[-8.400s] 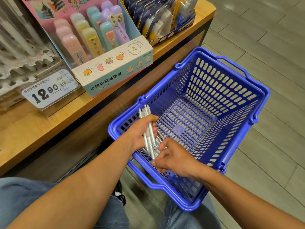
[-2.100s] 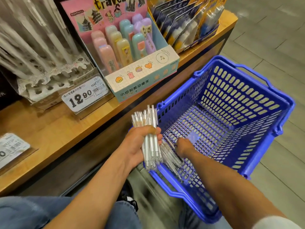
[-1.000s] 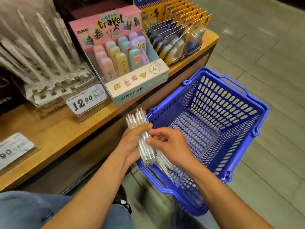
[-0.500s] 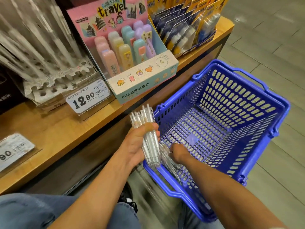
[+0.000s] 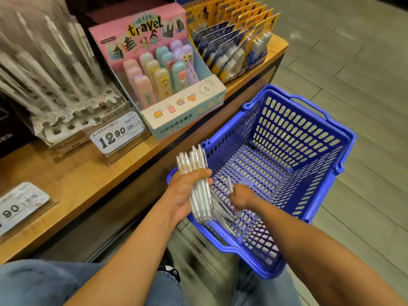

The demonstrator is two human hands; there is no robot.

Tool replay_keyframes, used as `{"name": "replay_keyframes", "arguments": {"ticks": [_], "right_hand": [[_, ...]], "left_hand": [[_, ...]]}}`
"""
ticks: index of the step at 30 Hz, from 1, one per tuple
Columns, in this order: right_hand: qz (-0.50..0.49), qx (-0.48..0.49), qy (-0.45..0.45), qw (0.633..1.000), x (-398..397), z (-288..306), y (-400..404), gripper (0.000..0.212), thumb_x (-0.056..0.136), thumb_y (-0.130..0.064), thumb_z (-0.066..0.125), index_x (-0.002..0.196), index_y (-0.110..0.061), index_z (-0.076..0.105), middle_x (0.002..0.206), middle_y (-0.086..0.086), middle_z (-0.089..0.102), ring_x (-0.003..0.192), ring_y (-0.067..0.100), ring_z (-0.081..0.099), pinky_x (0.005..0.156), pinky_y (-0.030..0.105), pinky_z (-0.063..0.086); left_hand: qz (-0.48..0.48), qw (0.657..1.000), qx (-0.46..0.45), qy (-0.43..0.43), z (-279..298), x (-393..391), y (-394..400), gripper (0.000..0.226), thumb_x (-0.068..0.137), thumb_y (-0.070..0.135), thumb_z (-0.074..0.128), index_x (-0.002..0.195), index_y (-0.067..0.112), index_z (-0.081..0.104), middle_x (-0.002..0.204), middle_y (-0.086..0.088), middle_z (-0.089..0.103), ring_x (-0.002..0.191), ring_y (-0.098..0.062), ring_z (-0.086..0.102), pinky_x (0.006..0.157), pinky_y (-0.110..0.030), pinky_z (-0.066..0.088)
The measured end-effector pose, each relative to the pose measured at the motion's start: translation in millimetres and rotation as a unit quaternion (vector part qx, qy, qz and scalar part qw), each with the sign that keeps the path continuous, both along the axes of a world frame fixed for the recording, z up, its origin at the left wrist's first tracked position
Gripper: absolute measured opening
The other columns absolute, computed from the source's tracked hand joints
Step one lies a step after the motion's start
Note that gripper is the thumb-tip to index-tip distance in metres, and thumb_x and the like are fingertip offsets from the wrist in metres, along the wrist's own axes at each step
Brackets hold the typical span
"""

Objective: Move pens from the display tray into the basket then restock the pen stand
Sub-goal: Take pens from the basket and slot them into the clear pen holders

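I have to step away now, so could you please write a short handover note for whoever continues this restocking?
Left hand grips a bundle of clear pens beside the near corner of the blue basket.
Right hand is inside the basket, pinching one pen from the loose pens at its near end.
Pen stand on the shelf shows empty front holes.
Left: gather the remaining pens, then fill the stand.

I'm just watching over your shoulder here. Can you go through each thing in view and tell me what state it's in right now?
left hand: grips a bundle of pens, held upright.
bundle of pens: clear and white, above the basket's near corner.
right hand: down inside the basket, pinching one pen.
basket: blue, open, a few loose pens in its near corner.
pen stand: on the shelf, front holes empty, blurred.
eraser box: open, stocked.
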State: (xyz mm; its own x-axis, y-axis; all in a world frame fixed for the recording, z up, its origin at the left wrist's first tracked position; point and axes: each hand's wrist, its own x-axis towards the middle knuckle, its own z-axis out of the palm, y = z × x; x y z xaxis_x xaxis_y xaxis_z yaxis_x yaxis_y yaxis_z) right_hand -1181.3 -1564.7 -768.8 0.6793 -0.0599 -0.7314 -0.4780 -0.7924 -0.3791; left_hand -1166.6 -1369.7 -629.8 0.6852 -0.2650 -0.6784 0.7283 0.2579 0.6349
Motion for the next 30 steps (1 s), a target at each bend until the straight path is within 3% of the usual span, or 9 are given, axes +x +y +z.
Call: {"name": "replay_keyframes", "arguments": {"ticks": [3,5,8,12,16,20,26,30], "right_hand": [[-0.063,0.041,-0.048,0.996,-13,27,-11,0.008,0.1,-0.011,0.043,0.099,-0.003,0.044,0.093,0.025,0.065,0.062,0.028,0.062,0.048,0.033,0.051],[-0.087,0.064,-0.082,0.991,-20,44,-16,0.018,0.104,-0.021,0.04,0.111,-0.005,0.042,0.083,0.013,0.063,0.065,0.025,0.063,0.05,0.031,0.051],[-0.085,0.076,-0.114,0.987,-31,74,-18,0.025,0.105,-0.03,0.036,0.111,-0.007,0.045,0.076,0.004,0.061,0.073,0.03,0.068,0.068,0.044,0.054],[-0.115,0.073,-0.122,0.983,-49,133,-18,0.021,0.105,-0.032,0.036,0.097,-0.016,0.046,0.07,-0.001,0.064,0.067,0.023,0.067,0.066,0.039,0.053],[-0.119,0.041,-0.145,0.981,-65,226,-12,0.025,0.104,-0.029,0.039,0.082,-0.022,0.049,0.067,-0.01,0.063,0.062,0.005,0.057,0.055,0.026,0.036],[-0.123,0.039,-0.149,0.98,-86,346,-3,0.025,0.103,-0.028,0.041,0.087,-0.015,0.056,0.067,-0.01,0.061,0.059,0.0,0.054,0.056,0.025,0.036],[-0.109,0.063,-0.175,0.976,-123,523,23,0.024,0.101,-0.024,0.042,0.077,-0.024,0.039,0.064,-0.006,0.066,0.047,-0.012,0.054,0.047,0.011,0.036],[-0.107,0.097,-0.185,0.972,-143,621,50,0.021,0.099,-0.026,0.046,0.078,-0.025,0.044,0.052,-0.008,0.065,0.048,-0.005,0.059,0.055,0.026,0.04]], "left_hand": [[-0.016,1.0,0.001,0.007,4,-5,-3,0.014,0.082,0.003,0.071,0.094,0.006,0.065,0.069,-0.011,0.062,0.051,-0.014,0.063,0.048,-0.024,0.052],[-0.028,1.0,0.007,0.008,7,-10,-8,0.016,0.08,0.004,0.073,0.094,0.005,0.065,0.07,-0.011,0.062,0.051,-0.015,0.062,0.048,-0.025,0.052],[-0.046,0.999,0.023,0.012,18,-15,-13,0.012,0.08,0.002,0.073,0.089,0.004,0.066,0.066,-0.011,0.064,0.052,-0.016,0.063,0.05,-0.027,0.053],[-0.065,0.996,0.063,0.026,64,-20,-1,0.012,0.08,0.001,0.073,0.089,0.005,0.066,0.06,-0.008,0.065,0.049,-0.015,0.063,0.047,-0.025,0.053],[-0.094,0.99,0.106,0.016,150,-27,23,0.02,0.079,0.003,0.074,0.097,0.004,0.065,0.06,-0.007,0.066,0.051,-0.018,0.063,0.047,-0.028,0.053],[-0.105,0.988,0.115,0.016,260,-40,46,0.032,0.077,0.007,0.077,0.106,0.002,0.063,0.066,-0.008,0.066,0.055,-0.018,0.064,0.051,-0.029,0.054],[-0.097,0.991,0.089,0.029,423,-83,76,0.01,0.079,0.008,0.074,0.084,0.002,0.067,0.059,-0.008,0.067,0.046,-0.017,0.063,0.044,-0.025,0.052],[-0.037,0.996,0.08,0.016,513,-115,102,0.006,0.086,0.003,0.066,0.08,0.004,0.065,0.053,-0.008,0.064,0.041,-0.016,0.06,0.041,-0.023,0.05]]}}
